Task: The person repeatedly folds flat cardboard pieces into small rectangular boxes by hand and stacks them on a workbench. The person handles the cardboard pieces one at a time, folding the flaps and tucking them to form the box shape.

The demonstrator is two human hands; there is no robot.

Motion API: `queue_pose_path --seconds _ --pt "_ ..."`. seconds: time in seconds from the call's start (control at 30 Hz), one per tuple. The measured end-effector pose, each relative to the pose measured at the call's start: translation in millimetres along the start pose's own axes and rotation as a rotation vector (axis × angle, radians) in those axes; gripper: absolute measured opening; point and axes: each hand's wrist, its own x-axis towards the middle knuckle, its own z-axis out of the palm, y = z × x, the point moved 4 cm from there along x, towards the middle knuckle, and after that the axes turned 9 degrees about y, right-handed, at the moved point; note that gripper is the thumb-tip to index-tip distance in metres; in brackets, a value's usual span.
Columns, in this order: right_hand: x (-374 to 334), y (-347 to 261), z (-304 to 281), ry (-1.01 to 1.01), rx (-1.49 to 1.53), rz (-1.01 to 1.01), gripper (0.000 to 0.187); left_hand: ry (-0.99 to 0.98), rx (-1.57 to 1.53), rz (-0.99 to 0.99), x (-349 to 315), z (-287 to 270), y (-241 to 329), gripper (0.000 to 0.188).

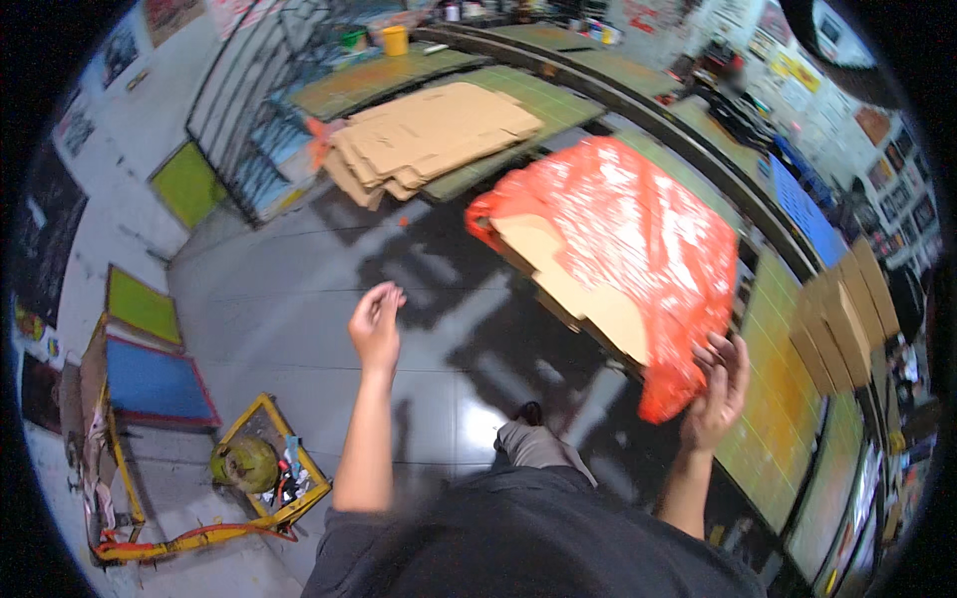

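My left hand (377, 334) is raised over the grey floor, its fingers curled together and nothing showing in them. At the right, my right hand (718, 394) has its fingers bent but apart, beside the lower corner of a shiny red plastic bag (643, 224). Whether the fingertips touch the plastic I cannot tell. The bag lies over flat brown cardboard sheets (568, 284), whose near-left edges stick out from under it. Further left, a stack of flat cut cardboard (439, 130) rests on a green table board (498, 95).
Brown cardboard boxes (847, 314) stand on the right-hand boards (773, 384). A yellow metal frame (199, 543) and a round greenish container (244, 463) are on the floor at lower left. Blue (159, 384) and green screens lean at the left wall. A yellow bucket (396, 40) stands far back.
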Motion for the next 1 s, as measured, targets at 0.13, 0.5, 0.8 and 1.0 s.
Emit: queue_pose_path --seconds 0.13,0.5,0.8,1.0 --pt "6 18 50 -0.036 0.053 -0.025 0.044 0.26 -0.076 0.048 145 13 -13 0.014" --pt "43 56 252 -0.266 0.297 0.154 0.043 0.042 1.168 -0.132 307 97 -14 0.051" --pt "-1 52 294 -0.035 0.127 0.294 0.039 -0.31 0.031 -0.508 342 119 -45 0.023" --pt "-42 16 281 0.023 -0.029 0.3 0.038 -0.609 -0.596 -0.677 345 157 -15 0.035"
